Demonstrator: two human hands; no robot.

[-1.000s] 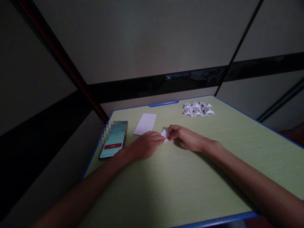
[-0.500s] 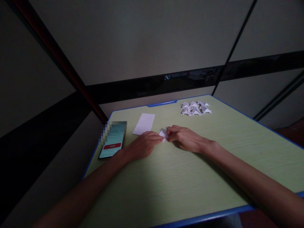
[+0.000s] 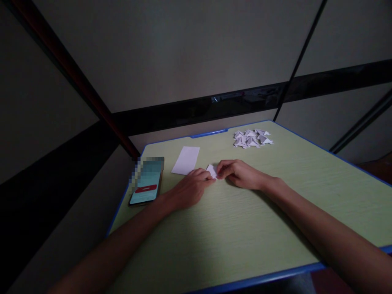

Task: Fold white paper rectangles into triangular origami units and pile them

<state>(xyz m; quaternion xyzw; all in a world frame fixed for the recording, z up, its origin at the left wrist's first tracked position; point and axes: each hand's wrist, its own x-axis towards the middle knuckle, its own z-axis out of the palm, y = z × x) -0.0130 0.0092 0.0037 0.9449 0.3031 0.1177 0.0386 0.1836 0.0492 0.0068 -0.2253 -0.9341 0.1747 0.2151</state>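
A small white folded paper piece (image 3: 211, 170) lies on the green table (image 3: 232, 228) between my two hands. My left hand (image 3: 190, 188) rests on the table with its fingertips pressed on the paper's left edge. My right hand (image 3: 240, 174) pinches the paper's right side with curled fingers. Most of the paper is hidden under the fingers.
A flat white paper slip (image 3: 185, 160) lies just behind my left hand. A lit phone (image 3: 146, 186) sits at the table's left edge. A pile of several folded white paper triangles (image 3: 251, 138) is at the far edge. The blue table rim runs close in front.
Both hands stay on the small paper with only slight finger shifts; the view has drifted a little.
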